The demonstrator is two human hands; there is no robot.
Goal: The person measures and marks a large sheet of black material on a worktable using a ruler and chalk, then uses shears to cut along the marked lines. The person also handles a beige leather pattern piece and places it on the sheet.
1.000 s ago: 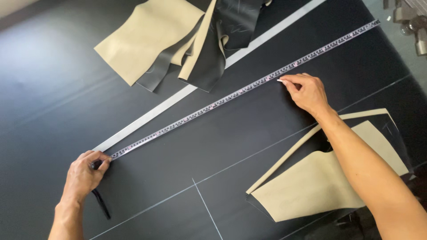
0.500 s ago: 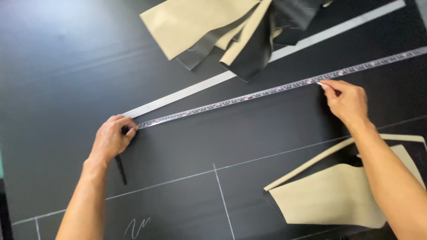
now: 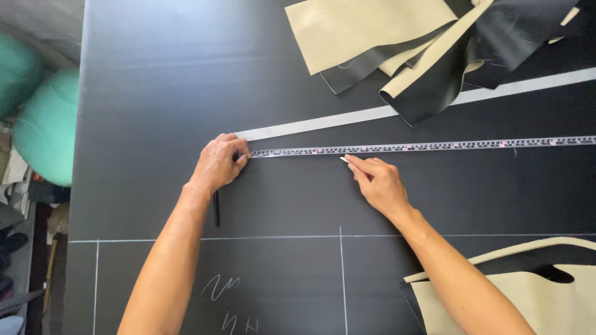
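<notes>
A long measuring tape [image 3: 422, 147] lies stretched across black sheet material [image 3: 155, 93] on the table. My left hand [image 3: 218, 162] pins the tape's left end down with its fingers. My right hand [image 3: 377, 181] pinches a small white piece of chalk [image 3: 344, 160], its tip just below the tape. A pale grey strip [image 3: 323, 124] runs along above the tape. A thin dark stick [image 3: 216, 209] lies under my left wrist.
Cut pieces of beige and black material [image 3: 428, 43] are heaped at the top right. Another beige piece [image 3: 515, 298] lies at the bottom right. White chalk lines [image 3: 340, 273] cross the sheet near me. Green round objects [image 3: 46, 124] sit beyond the left edge.
My right hand has slid left along the tape, from its far right stretch to near the left end. The view has shifted left. My left hand still holds the tape's end.
</notes>
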